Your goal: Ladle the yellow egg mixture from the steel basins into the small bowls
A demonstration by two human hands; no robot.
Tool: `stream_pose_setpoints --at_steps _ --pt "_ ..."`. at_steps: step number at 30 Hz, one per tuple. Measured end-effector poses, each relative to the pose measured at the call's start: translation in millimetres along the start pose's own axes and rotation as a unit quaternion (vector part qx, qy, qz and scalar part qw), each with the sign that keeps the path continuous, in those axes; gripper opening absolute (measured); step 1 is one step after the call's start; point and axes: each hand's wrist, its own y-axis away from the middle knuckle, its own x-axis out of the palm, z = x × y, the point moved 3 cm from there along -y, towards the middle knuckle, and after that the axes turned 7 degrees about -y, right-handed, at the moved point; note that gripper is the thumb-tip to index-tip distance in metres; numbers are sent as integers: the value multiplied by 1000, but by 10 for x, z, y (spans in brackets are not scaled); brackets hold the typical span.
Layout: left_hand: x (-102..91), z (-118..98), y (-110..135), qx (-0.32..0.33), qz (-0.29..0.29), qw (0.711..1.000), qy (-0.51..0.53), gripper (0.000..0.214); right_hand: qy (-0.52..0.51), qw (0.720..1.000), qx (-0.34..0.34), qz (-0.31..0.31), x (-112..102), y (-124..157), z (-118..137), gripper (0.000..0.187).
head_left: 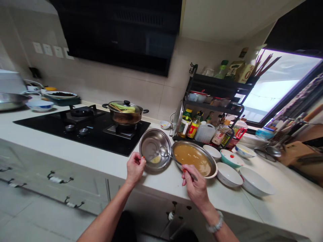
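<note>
A steel bowl point(145, 138) stands at the counter's front, tilted slightly, with a little yellowish stuff at its bottom. My left hand point(135, 168) is closed in a pinch on its near left rim. In my right hand point(195, 185) is the handle of a metal spoon point(164, 151), whose head hangs over the steel bowl. Just right of that bowl, under the spoon's handle, is a metal basin point(214, 164) of brown liquid with pale bits floating in it. The fingertips of my left hand are partly hidden.
A lidded pot point(126, 116) sits on the black gas stove point(96, 134). Behind the basin stands a black rack point(214, 106) with several bottles. Several bowls, among them a white bowl point(256, 181), crowd the right side. A small bowl point(165, 124) is near the wall.
</note>
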Motion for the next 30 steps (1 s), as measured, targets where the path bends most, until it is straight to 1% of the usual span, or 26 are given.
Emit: stream_pose_setpoints --at_steps 3,4,6,8,11,13,15,18,23,27,30 --pt "15 20 13 18 3 1000 -1 18 12 1000 0 13 121 83 -21 22" --pt "19 27 18 23 3 1000 -3 18 9 1000 15 15 159 119 -26 20" --pt "21 39 24 27 0 1000 -6 17 -11 998 68 0 218 180 -43 16" --pt "17 49 26 23 -4 1000 -9 17 -50 987 143 -49 241 201 -74 15" --pt "-1 54 17 11 -17 1000 -18 19 -127 952 235 -148 225 148 -128 25" --pt "-15 52 3 3 -27 999 -26 20 -173 926 269 -202 190 81 -150 31" --pt "-25 56 -13 -12 -33 999 -29 20 -206 906 287 -235 141 14 -146 34" --pt "-33 75 -35 -47 -37 998 -23 20 -222 893 292 -260 27 -70 -91 36" --pt "-37 98 -54 -100 -36 994 1 21 -206 892 265 -304 -292 -174 32 37" --pt "-24 160 -59 -155 -18 987 33 23 -155 903 222 -333 -620 -191 64 34" --pt "-7 232 -69 -177 -19 981 79 26 -94 923 180 -326 -851 -146 66 32"
